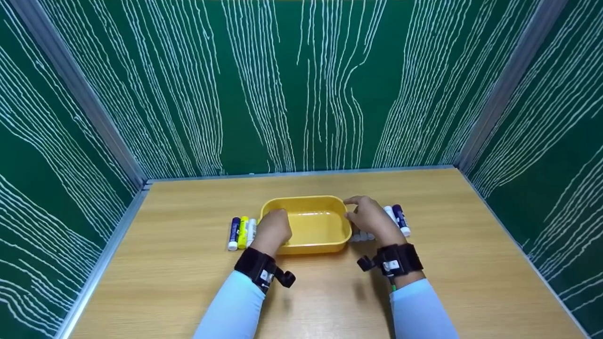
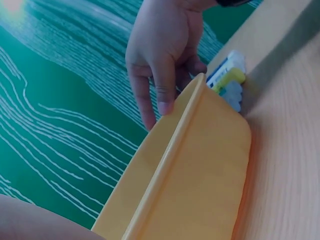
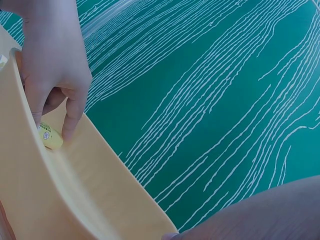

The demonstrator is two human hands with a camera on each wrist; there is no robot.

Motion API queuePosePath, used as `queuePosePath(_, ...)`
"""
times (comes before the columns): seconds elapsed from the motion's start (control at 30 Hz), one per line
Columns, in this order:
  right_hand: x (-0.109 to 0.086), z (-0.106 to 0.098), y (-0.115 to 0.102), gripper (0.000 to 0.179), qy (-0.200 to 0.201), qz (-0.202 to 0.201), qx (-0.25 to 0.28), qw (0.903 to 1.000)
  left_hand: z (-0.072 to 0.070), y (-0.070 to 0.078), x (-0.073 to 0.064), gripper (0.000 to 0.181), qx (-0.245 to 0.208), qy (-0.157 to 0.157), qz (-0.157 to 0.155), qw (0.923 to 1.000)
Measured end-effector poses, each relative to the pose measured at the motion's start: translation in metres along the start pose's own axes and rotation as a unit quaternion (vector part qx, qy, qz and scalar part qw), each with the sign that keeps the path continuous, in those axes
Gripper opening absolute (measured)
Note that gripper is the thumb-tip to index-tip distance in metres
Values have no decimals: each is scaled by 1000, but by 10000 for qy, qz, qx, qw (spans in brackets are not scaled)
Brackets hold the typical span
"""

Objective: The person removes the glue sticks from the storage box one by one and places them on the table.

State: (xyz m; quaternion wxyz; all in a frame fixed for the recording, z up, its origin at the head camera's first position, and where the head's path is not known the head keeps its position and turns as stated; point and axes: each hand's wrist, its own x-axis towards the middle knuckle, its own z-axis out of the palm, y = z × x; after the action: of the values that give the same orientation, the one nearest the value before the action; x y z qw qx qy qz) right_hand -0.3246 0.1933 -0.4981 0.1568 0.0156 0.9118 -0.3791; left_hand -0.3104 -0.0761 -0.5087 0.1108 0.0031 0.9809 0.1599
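A yellow plastic tub (image 1: 311, 247) sits on the table. My left hand (image 1: 274, 228) reaches down into its left end. In the right wrist view, the left hand (image 3: 57, 70) pinches a yellow glue stick (image 3: 50, 136) low inside the tub, partly covered by the fingers. At the right end, my right hand (image 1: 374, 219) holds the tub's rim with thumb and index finger. The left wrist view shows this right hand (image 2: 162, 55) with its fingers over the rim. The head view hides the held glue stick.
Left of the tub lie a dark blue glue stick (image 1: 233, 233), a yellow one (image 1: 243, 232) and a white one (image 1: 251, 230). By the right hand lie several more, including a dark purple one (image 1: 401, 219). Green walls (image 1: 330, 94) with white lines enclose the table (image 1: 188, 212).
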Motion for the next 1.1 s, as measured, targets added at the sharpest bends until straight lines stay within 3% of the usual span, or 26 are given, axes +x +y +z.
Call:
queuePosePath(0.3, 1, -1, 1, 53, -5, -91, 3, 10000, -3, 2, 3, 28, -122, -225, -164, 9995)
queuePosePath(0.6, 2, 0, 1, 53, 15, -156, -32, 9999, 1, 2, 2, 46, -99, 14, -124, 9999)
queuePosePath(0.83, 1, 0, 0, 54, -23, 3, 18, 10000, -2, 2, -4, 87, -845, 313, -144, 9958)
queuePosePath(0.97, 0, 1, -1, 54, -54, 42, 37, 10000, -9, 0, -9, 90, -1449, 406, -414, 9877)
queuePosePath(1.1, 0, 0, -1, 54, -42, 65, 36, 10000, -17, -8, -16, 87, -1757, 526, -561, 9814)
